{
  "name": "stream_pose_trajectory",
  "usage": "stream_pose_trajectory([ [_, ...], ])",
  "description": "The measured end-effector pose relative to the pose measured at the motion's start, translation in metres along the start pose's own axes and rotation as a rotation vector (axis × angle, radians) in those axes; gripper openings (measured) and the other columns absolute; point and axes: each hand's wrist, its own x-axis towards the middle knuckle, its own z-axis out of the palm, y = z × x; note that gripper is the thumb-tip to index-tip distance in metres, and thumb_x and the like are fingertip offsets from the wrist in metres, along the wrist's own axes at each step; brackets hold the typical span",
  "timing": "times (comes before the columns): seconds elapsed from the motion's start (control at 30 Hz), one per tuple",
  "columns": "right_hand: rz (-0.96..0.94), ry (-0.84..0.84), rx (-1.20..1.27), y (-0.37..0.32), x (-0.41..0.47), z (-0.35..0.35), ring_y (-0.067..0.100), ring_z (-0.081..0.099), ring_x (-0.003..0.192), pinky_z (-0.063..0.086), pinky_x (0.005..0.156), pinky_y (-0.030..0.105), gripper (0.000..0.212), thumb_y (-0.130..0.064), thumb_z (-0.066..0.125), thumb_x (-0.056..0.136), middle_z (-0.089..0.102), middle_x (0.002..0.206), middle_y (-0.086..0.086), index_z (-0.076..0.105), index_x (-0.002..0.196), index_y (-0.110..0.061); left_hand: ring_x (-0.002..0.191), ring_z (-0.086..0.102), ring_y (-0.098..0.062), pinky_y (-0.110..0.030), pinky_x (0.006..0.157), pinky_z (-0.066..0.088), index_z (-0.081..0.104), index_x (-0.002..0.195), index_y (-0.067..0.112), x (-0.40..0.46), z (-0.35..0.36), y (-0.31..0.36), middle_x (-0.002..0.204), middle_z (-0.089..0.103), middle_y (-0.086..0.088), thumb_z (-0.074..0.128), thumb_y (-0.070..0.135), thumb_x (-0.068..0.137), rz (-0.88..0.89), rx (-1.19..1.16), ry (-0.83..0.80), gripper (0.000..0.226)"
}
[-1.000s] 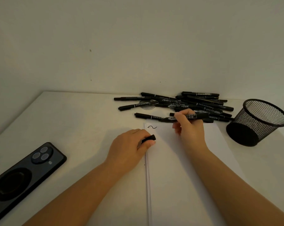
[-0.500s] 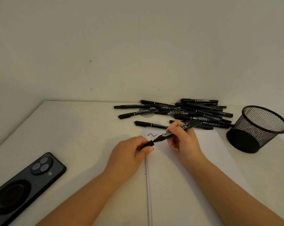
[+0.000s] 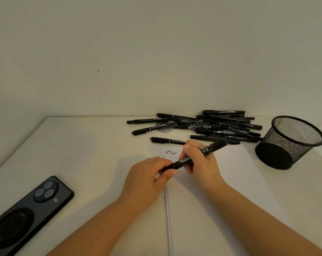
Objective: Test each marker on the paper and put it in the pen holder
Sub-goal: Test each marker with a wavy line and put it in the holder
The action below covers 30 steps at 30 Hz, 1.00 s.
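My right hand [image 3: 200,163] grips a black marker [image 3: 210,148] by its barrel, the far end tilted up to the right. My left hand [image 3: 147,178] pinches the marker's cap at the near end, and the cap meets the barrel. Both hands hover over the top left of a white paper stack [image 3: 221,191], which bears one small black squiggle [image 3: 170,152]. A pile of several black markers [image 3: 221,126] lies behind the paper. The black mesh pen holder [image 3: 289,143] stands to the right; I see nothing inside it.
A dark smartphone [image 3: 27,211] lies face down at the table's near left. A round clear disc [image 3: 164,127] sits under two markers by the pile. The wall rises right behind the table's back edge.
My right hand brought the marker back from the pile side towards my left hand. The cap in my left hand now sits on the marker's near end.
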Motion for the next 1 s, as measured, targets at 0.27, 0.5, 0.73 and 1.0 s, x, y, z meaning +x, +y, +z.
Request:
stream_pose_trajectory([
  [0.27,0.079,0.077,0.219,0.003,-0.005,0.009,0.006,0.033,0.04,0.028,0.038,0.014,0.02,-0.012,0.044,0.065,0.037,0.044,0.0,0.042,0.057,0.007,0.058,0.046,-0.006,-0.021,0.053,0.035,0.065,0.083,0.019,-0.001,0.001,0.004,0.065,0.055,0.012,0.037,0.049,0.086,0.088,0.087,0.043,0.042],
  [0.5,0.025,0.06,0.203,0.006,-0.007,0.009,0.012,0.032,0.045,0.025,0.04,0.016,0.022,-0.011,0.043,0.065,0.034,0.042,-0.001,0.041,0.044,-0.008,0.051,0.046,-0.005,-0.015,0.049,0.032,0.063,0.076,0.026,-0.003,0.004,0.004,0.052,0.05,0.016,0.046,0.034,0.086,-0.003,-0.183,-0.074,0.021],
  [0.73,-0.101,-0.033,0.24,0.012,-0.008,0.008,0.01,0.034,0.041,0.029,0.043,0.016,0.025,-0.02,0.049,0.062,0.036,0.041,-0.007,0.043,0.04,-0.009,0.05,0.046,-0.003,-0.014,0.052,0.037,0.057,0.07,0.037,-0.004,0.002,0.005,0.051,0.052,0.017,0.045,0.031,0.085,-0.061,-0.372,-0.2,0.021],
  [1.0,-0.083,-0.081,0.17,0.01,-0.003,0.003,0.009,0.037,0.041,0.032,0.04,0.016,0.025,-0.016,0.049,0.071,0.042,0.043,-0.006,0.046,0.049,-0.005,0.055,0.053,0.003,-0.009,0.06,0.042,0.065,0.082,0.036,-0.002,0.0,0.003,0.057,0.059,0.018,0.051,0.019,0.092,-0.129,-0.455,-0.186,0.025],
])
